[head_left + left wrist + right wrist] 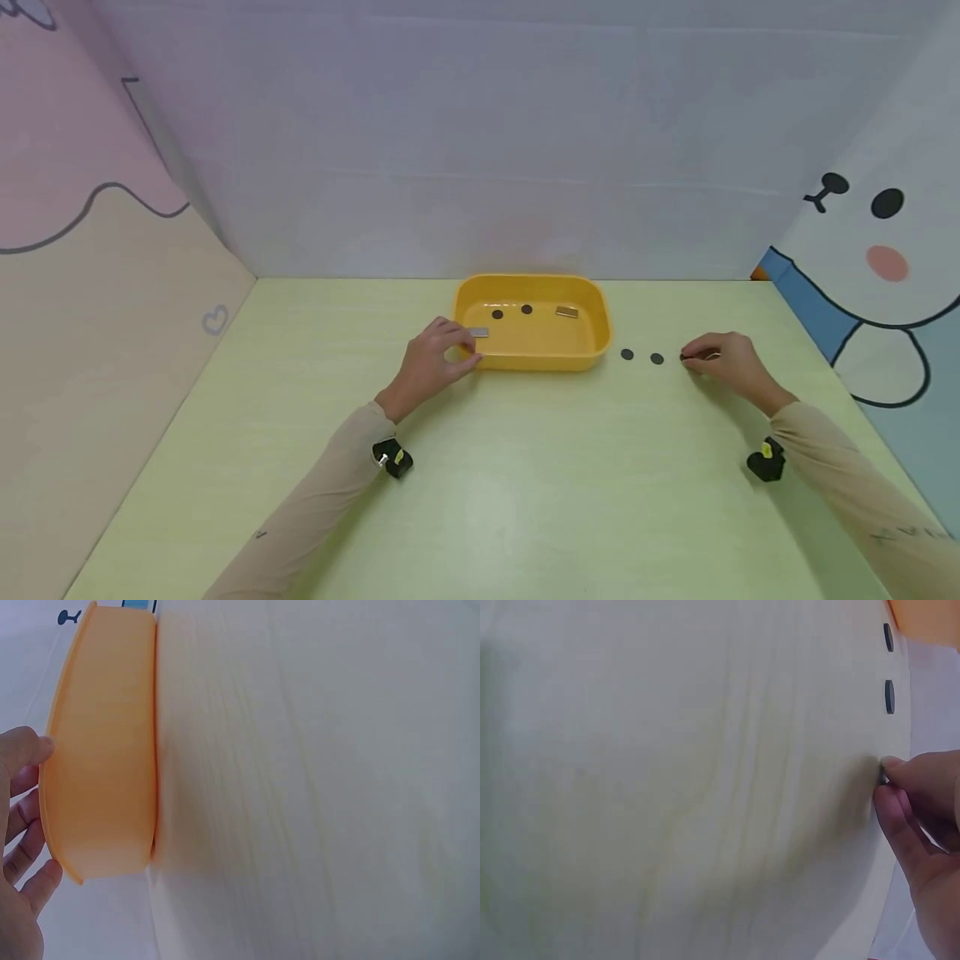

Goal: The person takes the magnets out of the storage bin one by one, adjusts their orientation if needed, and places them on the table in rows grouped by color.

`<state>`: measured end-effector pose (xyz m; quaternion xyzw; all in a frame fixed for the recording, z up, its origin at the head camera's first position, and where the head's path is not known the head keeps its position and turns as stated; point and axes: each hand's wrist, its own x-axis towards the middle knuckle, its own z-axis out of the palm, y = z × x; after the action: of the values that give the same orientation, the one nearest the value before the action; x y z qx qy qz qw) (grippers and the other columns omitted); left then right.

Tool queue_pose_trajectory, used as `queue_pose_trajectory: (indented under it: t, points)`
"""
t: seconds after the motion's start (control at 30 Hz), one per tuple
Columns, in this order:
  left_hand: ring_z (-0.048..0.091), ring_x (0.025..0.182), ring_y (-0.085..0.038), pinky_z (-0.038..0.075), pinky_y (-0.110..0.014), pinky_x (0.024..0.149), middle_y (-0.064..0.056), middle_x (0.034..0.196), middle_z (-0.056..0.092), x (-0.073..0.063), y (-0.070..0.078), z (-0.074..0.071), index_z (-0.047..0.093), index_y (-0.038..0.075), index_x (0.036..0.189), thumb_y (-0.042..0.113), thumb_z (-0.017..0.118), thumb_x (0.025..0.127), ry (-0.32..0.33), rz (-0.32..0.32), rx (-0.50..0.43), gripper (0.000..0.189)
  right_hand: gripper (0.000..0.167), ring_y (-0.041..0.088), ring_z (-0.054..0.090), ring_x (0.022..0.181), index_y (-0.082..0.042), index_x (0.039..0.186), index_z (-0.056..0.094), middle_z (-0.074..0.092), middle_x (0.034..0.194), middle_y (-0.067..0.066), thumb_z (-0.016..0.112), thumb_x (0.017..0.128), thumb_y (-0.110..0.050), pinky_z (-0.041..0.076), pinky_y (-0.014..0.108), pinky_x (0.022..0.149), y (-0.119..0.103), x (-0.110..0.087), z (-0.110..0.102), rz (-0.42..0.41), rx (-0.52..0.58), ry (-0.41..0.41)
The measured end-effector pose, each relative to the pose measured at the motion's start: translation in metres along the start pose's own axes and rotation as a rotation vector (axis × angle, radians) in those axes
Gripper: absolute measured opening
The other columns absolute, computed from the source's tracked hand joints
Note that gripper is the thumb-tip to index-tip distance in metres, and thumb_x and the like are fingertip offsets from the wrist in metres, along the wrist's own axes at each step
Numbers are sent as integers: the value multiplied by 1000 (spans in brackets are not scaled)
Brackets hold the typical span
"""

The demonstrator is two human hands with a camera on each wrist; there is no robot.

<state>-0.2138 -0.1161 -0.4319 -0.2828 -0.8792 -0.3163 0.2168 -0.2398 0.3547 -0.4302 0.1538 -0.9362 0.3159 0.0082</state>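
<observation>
A shallow yellow tray (540,363) stands at the back of the table, with two dark round discs, one (497,315) beside another (527,309), and two small metallic bars inside. My left hand (435,358) grips the tray's left front corner by the rim; the left wrist view shows thumb and fingers at the edge of the tray wall (105,750). Right of the tray, two dark discs lie in a row on the table, the nearer one (627,354) and a second (657,358). At the end of that row my right hand (727,360) pinches a dark disc (882,775) between thumb and fingertips, at the tabletop.
One silver bar (478,332) lies in the tray close to my left fingers; the other bar (567,312) is at its back right. The pale green table (495,483) ends at a light wall (480,167). Printed panels flank both sides.
</observation>
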Motion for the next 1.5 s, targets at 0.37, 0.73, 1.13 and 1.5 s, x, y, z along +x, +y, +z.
queue_pose_trajectory:
  t: [0.37, 0.73, 1.13, 1.5]
  points:
    - [53, 89, -13, 49, -30, 70, 5, 85, 64, -1, 0, -2, 64, 16, 79, 23, 75, 79, -9, -22, -3, 13, 9, 24, 63, 76, 5, 88, 70, 67, 90, 19, 69, 79, 3, 50, 21, 62, -6, 2, 5, -18, -68, 7]
    - [54, 90, -15, 50, -32, 71, 4, 86, 66, 1, 0, -3, 65, 15, 79, 23, 76, 79, 5, 2, -6, 14, 10, 24, 62, 71, 3, 89, 70, 67, 87, 17, 71, 79, 4, 50, 26, 59, -9, 1, 1, -27, -87, -15]
    - [54, 91, -14, 50, -30, 71, 5, 86, 66, 1, 1, -1, 65, 14, 78, 22, 76, 79, -10, -13, -10, 14, 12, 30, 63, 74, 3, 93, 69, 66, 94, 21, 68, 82, 0, 47, 30, 56, -13, 0, -8, -20, -109, -36]
    - [55, 91, -14, 50, -31, 72, 4, 86, 66, 0, 1, -2, 65, 15, 78, 23, 76, 79, -18, -16, 1, 14, 24, 30, 64, 84, 3, 105, 66, 62, 108, 24, 67, 88, -13, 51, 28, 59, -20, 4, -28, 27, -33, -20]
